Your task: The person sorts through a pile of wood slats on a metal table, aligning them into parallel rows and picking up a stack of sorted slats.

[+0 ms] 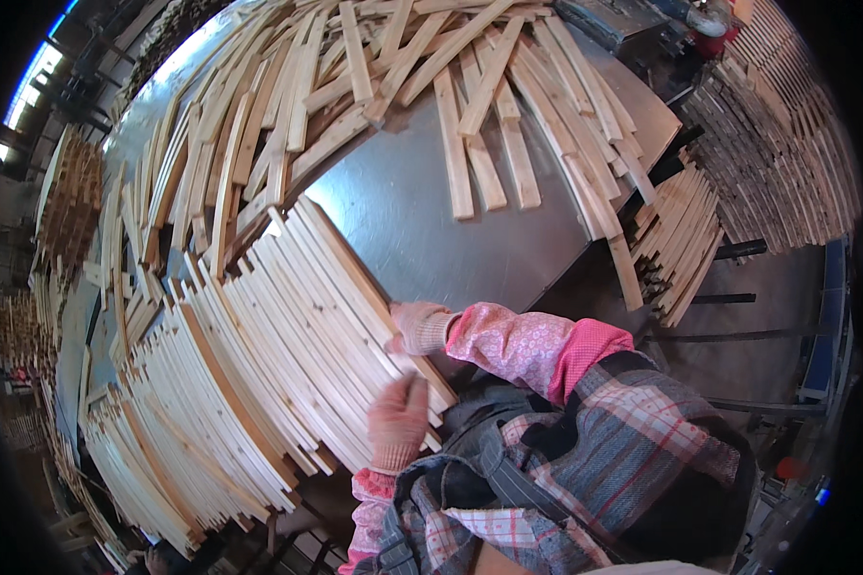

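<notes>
I see a row of wooden strips (pixel 288 316), side by side, near-left on the table (pixel 412 220). Right hand (pixel 422 328) at the outermost strip (pixel 350 266), left hand (pixel 399 420) by the near ends; can't tell if fingers pinch anything. Loose strips (pixel 356 57) heaped far side.

I have the left hand (pixel 399 422) below frame center, fingers (pixel 412 391) curled, the right hand (pixel 420 328) above it, forearm (pixel 513 343) slanting rightward.
</notes>
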